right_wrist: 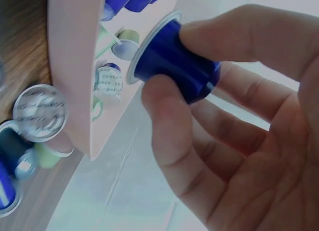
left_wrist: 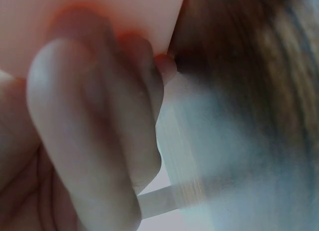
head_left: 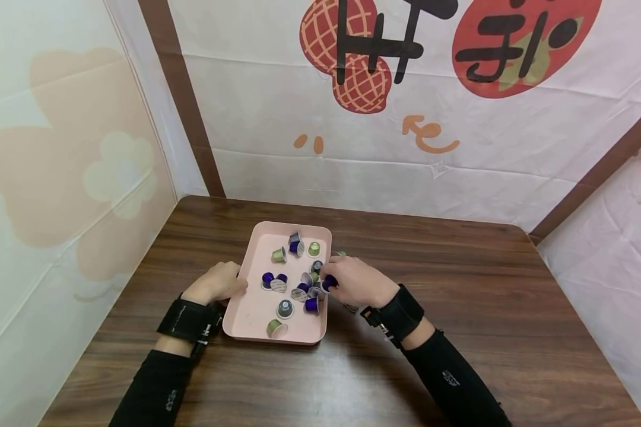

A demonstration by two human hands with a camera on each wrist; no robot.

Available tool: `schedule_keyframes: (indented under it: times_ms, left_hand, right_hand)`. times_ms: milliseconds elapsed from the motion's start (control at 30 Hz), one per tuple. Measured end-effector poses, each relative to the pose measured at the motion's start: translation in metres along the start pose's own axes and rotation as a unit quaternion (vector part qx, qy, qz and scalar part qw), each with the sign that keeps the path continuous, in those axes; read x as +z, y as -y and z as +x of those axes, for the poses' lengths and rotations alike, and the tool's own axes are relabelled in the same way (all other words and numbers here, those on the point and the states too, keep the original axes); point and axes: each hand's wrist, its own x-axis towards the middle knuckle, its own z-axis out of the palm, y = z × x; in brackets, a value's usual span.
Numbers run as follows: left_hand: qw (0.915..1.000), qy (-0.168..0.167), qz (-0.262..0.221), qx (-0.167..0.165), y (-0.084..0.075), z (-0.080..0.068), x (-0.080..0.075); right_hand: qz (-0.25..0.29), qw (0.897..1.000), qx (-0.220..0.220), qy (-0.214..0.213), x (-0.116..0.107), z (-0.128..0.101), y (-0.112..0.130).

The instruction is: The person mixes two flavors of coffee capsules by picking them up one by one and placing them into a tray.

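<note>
The right hand [head_left: 352, 281] is pinching 1 blue capsule [right_wrist: 172, 61] between thumb and forefinger, its fingers [right_wrist: 174, 136] curling round the body. The capsule's long axis is lying roughly level, with the foil rim pointing away from the palm and in toward the pink tray [head_left: 251, 320], the domed end tucking back into the hand. In the head view the capsule [head_left: 329, 283] is sitting just at the tray's right rim, beside the cluster of other capsules [head_left: 299, 290] lying on the tray floor, purple and green mixed, some tipped on their sides. The left hand [head_left: 217, 283] is resting against the tray's left edge on the worktop [head_left: 459, 284], its fingers [left_wrist: 89, 141] curling under the rim and gripping it. A few more capsules [right_wrist: 37, 114] are lying on the worktop just outside the tray's right wall
</note>
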Motion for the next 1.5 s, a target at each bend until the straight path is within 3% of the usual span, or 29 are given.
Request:
schedule_keyframes:
  times_ms: [333,567,833,1167,1500]
  left_hand:
    - [1.0,-0.001,0.0,-0.002,-0.002,0.003,0.005]
    - [1.0,-0.001,0.001,-0.003,-0.002,0.004,0.007]
    - [1.0,-0.003,0.004,-0.005,-0.004,0.002,0.006]
    - [1.0,-0.003,0.001,-0.006,-0.004,0.0,0.003]
    - [0.9999,-0.009,0.006,-0.001,0.0,0.002,0.002]
  right_hand:
    - [-0.025,0.999,0.0,0.03,0.005,0.035,0.001]
    - [-0.03,0.999,-0.011,0.026,0.011,0.051,0.0]
    - [-0.012,0.999,0.019,0.032,0.011,0.062,0.0]
    - [-0.009,0.999,0.025,0.03,0.005,0.053,-0.01]
    - [-0.017,1.0,0.016,-0.001,0.002,0.022,-0.025]
